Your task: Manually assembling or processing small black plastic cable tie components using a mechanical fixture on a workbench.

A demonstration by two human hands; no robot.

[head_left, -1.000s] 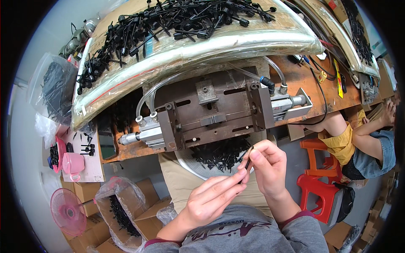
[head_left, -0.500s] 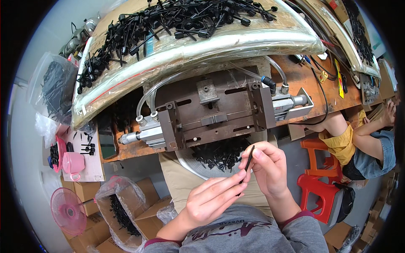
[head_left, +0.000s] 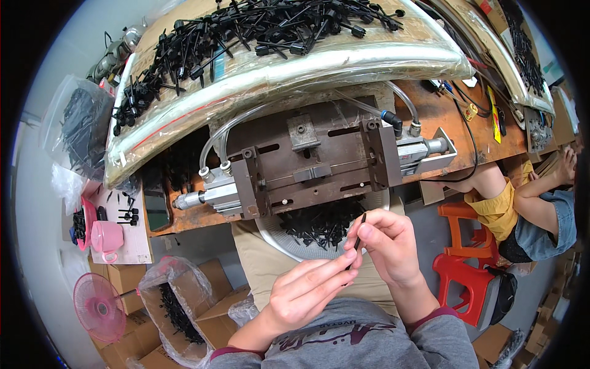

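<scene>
Slender black rod (head_left: 357,244): near side of brown metal fixture (head_left: 338,150). Left hand (head_left: 307,292): fingers narrowed on its lower end. Right hand (head_left: 393,249): fingers pinching its upper part. White basket (head_left: 276,242): below the fixture's near edge.

The left forearm (head_left: 253,335) slants up from the bottom of the frame, left of its middle, to the left hand (head_left: 310,292), whose back is uppermost and whose fingers stretch nearly straight, close together, toward the right. The right forearm (head_left: 421,302) rises steeply at lower right to the right hand (head_left: 388,246), its fingers bent and its thumb (head_left: 376,238) pinching toward the forefinger. Both sets of fingertips come close together below and right of the frame's centre.
</scene>
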